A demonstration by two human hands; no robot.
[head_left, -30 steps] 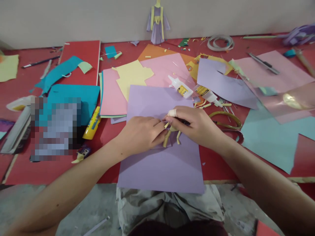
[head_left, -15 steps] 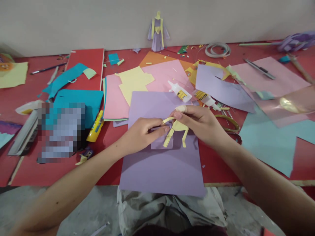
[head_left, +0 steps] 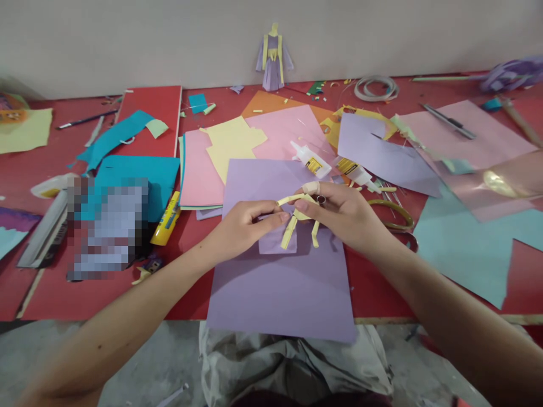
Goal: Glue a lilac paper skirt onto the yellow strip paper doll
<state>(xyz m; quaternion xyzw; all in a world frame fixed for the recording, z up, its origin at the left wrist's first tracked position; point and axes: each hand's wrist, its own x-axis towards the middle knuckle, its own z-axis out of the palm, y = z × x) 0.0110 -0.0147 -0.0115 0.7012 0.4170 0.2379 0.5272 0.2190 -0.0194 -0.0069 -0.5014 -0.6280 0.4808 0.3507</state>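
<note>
A pale yellow paper figure (head_left: 304,210) with thin strip limbs is between my hands, above a large purple sheet (head_left: 280,299). My right hand (head_left: 343,212) pinches its body between thumb and fingers, and a white wrap (head_left: 311,188) covers one fingertip. With thumb and forefinger close together, my left hand (head_left: 250,226) grips the end of one strip limb. Two other strips hang down. Under the hands lies a smaller purple piece (head_left: 278,242). A small dark ring (head_left: 321,199) shows at the right fingers; what it belongs to is unclear.
Glue bottles (head_left: 311,160) lie beyond the hands, and scissors (head_left: 392,215) to the right. A yellow glue stick (head_left: 166,219) rests at left. A finished paper doll (head_left: 274,59) leans on the wall. Coloured sheets, a craft knife (head_left: 448,121) and scraps cover the red table (head_left: 382,288).
The yellow figure has tilted and shifted slightly up in my hands, its upper strip now arched toward my left fingers. The small ring has come into sight by my right hand.
</note>
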